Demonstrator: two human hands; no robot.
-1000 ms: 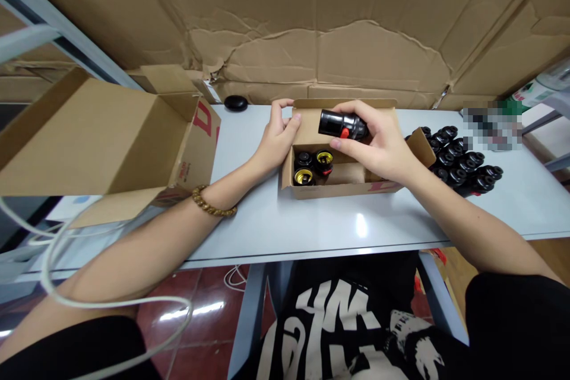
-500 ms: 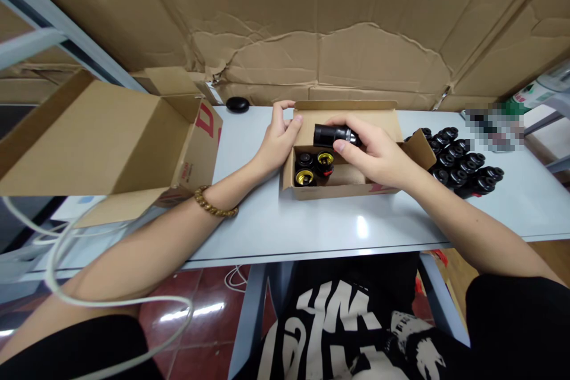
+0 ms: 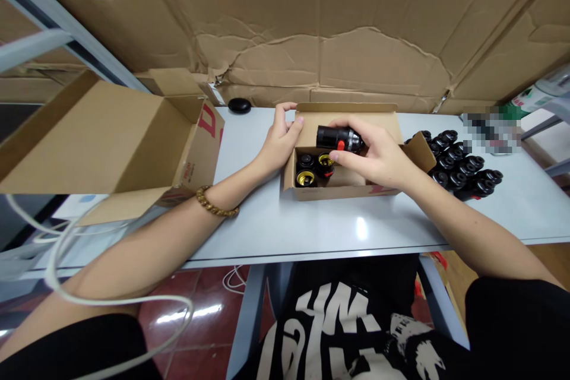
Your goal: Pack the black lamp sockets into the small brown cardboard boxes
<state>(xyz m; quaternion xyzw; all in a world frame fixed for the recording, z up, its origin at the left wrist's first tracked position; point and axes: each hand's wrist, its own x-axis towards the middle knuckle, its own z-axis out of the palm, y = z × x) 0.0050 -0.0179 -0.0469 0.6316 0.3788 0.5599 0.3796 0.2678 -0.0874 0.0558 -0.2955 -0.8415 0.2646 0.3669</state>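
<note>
My right hand (image 3: 378, 151) grips a black lamp socket (image 3: 332, 138) with a red switch tab, held sideways above the small open cardboard box (image 3: 342, 193). Its fingers and thumb wrap round the socket's ribbed end. My left hand (image 3: 284, 139) is closed on the box's upper left corner, thumb on the lid side. Inside the box, at its left end, several lamp sockets (image 3: 305, 179) stand upright; gold screw threads show in two of them. The right part of the box's inside is partly hidden by my right hand.
More black lamp sockets (image 3: 458, 163) stand grouped on the table (image 3: 262, 225) to the right. A large open carton (image 3: 133, 130) sits at the left, near a white cable (image 3: 56, 255). A black oval object (image 3: 239, 105) lies at the back, before a cardboard wall (image 3: 356, 65).
The socket in my right hand has rolled, so its red tab now faces me. My right thumb has shifted slightly left and down. My left hand stays at the box corner.
</note>
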